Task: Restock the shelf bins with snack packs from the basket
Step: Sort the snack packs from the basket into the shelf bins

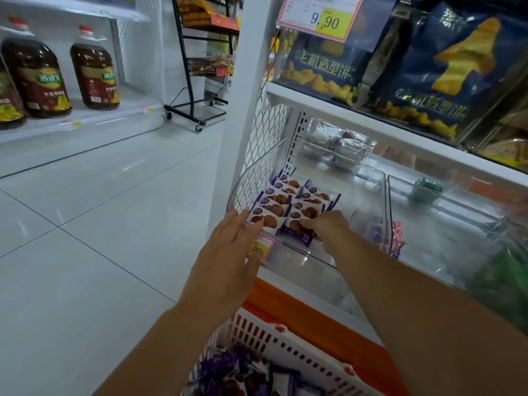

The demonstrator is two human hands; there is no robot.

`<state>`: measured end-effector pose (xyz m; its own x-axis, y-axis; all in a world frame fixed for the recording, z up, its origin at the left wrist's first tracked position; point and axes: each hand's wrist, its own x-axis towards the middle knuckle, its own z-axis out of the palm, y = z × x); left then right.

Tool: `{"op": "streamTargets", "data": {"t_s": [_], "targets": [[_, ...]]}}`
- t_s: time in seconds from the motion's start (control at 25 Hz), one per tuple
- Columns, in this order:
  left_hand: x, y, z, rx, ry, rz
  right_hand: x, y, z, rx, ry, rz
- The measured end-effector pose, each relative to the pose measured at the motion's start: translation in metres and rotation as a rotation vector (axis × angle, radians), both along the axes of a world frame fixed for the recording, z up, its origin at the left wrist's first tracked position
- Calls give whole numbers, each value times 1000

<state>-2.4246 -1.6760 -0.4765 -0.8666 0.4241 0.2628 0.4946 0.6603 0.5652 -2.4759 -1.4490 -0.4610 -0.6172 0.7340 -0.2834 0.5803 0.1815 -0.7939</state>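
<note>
Snack packs (287, 202): two rows side by side in the left clear bin (300, 257) on the lower shelf (371, 130); each row runs from near to far and leans slightly right.
Long axis: each pack lies crosswise to its row, roughly left to right, with the round logo at its left end and the biscuit picture at its right.
Look: white wrappers with purple edges and a brown, round, waffle-patterned biscuit printed on each; the packs overlap like roof tiles.
Front pack (295, 230): nearest in the right row, tipped up, its purple edge toward the near wall of the bin.
Right hand (328, 227): fingers curled, pinching the front pack from the right.
Left hand (228, 252): relaxed and flat, fingers straight, fingertips touching the nearest pack of the left row at the bin's near left corner.
Price tag (261, 248): yellow and white, on the bin's front below the left row.
Basket (285, 342): white slotted plastic, near and low, holding more purple-wrapped packs.
Neighbour bin (428, 215): clear, just to the right.
Upper shelf: dark blue snack bags (428, 67).
Far left: brown oil bottles (37, 78).
</note>
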Motion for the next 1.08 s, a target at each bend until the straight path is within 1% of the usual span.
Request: {"op": "streamTargets", "data": {"t_s": [0.16,0.2,0.28,0.36,0.4,0.48,0.52,0.56,0.6,0.68,0.72,0.76,0.8,0.84,0.88,0.96,1.0,1.04,1.08], "targets": [[1,-3,-1,38,10,-1,9,-2,4,-140,68,55],[3,-3,-1,51,18,0,11,-4,8,-104,68,76],[11,-4,-2,78,52,24,24,-13,22,68,139,140],[23,-6,-4,106,73,54,56,-32,38,279,358,191],[30,-6,-7,106,55,49,80,-45,45,327,499,211],[51,-6,-17,51,-40,-26,137,-66,45,255,708,261],[62,-6,-26,-6,-103,-73,164,-72,33,215,729,285],[74,-5,-38,-72,-180,-120,189,-76,16,194,667,300],[87,-4,-50,-136,-275,-164,208,-75,-10,198,530,310],[113,0,-82,-315,-450,-280,241,-65,-72,190,132,354],[125,1,-97,-421,-519,-344,254,-56,-105,132,-68,371],[137,1,-111,-510,-583,-390,268,-48,-136,63,-226,415],[148,0,-123,-560,-643,-414,280,-40,-163,27,-340,502],[159,-1,-135,-591,-683,-433,292,-39,-185,1,-414,609],[169,-2,-146,-635,-673,-456,302,-41,-198,-19,-437,703],[190,-6,-171,-796,-544,-489,321,-59,-210,-110,-399,847],[199,-7,-181,-873,-459,-484,328,-68,-215,-78,-383,930],[205,-8,-190,-914,-399,-465,336,-75,-222,38,-401,1003],[209,-9,-195,-914,-373,-439,341,-80,-227,154,-423,1019]]}}
